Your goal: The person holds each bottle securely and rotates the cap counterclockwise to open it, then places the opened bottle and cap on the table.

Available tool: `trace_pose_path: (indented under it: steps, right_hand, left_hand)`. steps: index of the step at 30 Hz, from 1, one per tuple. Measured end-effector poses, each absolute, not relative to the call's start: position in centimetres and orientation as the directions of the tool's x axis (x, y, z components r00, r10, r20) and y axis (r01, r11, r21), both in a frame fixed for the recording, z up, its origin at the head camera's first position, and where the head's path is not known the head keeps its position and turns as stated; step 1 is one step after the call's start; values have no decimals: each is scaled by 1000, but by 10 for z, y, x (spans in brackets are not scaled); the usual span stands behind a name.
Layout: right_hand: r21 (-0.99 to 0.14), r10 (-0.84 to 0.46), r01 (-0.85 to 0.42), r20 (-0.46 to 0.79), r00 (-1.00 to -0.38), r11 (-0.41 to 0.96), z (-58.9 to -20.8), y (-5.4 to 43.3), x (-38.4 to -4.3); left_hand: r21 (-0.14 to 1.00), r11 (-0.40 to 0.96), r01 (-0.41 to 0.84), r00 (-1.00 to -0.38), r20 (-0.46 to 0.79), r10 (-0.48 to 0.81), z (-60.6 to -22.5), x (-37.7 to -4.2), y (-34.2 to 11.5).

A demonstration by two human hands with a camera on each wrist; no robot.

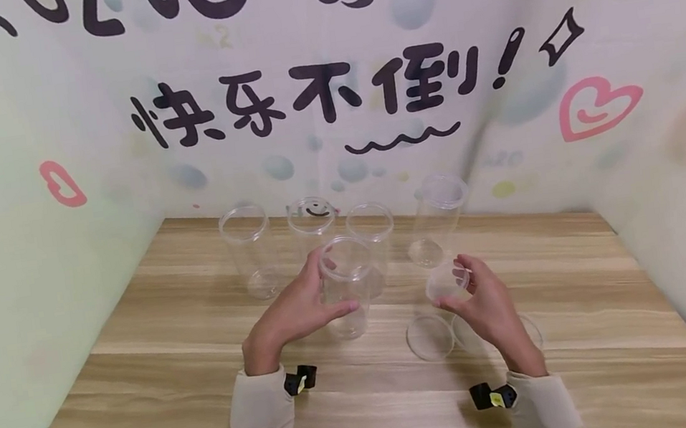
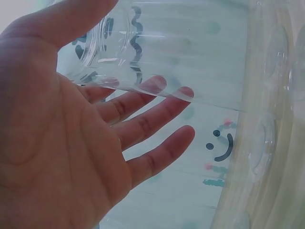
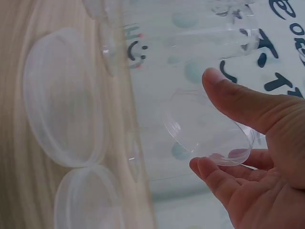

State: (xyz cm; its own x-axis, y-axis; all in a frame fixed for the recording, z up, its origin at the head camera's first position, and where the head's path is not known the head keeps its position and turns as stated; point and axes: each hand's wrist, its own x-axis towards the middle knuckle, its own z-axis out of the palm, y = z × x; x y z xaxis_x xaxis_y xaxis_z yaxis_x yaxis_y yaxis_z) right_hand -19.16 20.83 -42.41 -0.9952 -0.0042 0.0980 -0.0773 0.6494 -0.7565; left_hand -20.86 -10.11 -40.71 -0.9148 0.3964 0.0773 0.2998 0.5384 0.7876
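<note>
A clear, open-topped plastic jar stands upright on the wooden table, with my left hand around it. The thumb is on its near side; the other fingers reach behind, and in the left wrist view their tips meet the wall of the jar. To the right and a little higher, my right hand holds a clear round lid by its edge. This lid is tilted and off the table in the right wrist view, apart from the jar.
Behind the held jar are several more clear jars: one at far left, others near the middle and one at right. Flat lids lie below my right hand, partly hidden by it. A printed cloth wall borders the table.
</note>
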Motion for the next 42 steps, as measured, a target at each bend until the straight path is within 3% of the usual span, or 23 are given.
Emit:
trace_pose_path:
  steps: [22, 26, 31, 34, 39, 42]
  right_hand:
    - [-683, -54, -78, 56, -997, 726, -449, 215, -212]
    - [-676, -60, -82, 55, -997, 733, -451, 215, -213]
    - [-665, -65, -80, 48, -997, 743, -454, 217, -214]
    - [-647, -69, -88, 54, -996, 757, -455, 219, -214]
    - [-629, -81, -106, 69, -994, 770, -458, 223, -215]
    - [-628, -93, -119, 74, -993, 769, -460, 224, -215]
  left_hand:
    - [785, 572, 238, -924, 2, 383, -404, -204, -104]
    - [767, 612, 194, -926, -62, 371, -396, -197, -106]
    - [665, 734, 136, -906, -216, 364, -375, -177, -111]
    - [657, 734, 172, -861, -263, 437, -361, -162, -108]
    - [653, 645, 397, -780, -131, 612, -350, -150, -76]
    - [637, 624, 452, -780, -57, 623, -355, -153, -46]
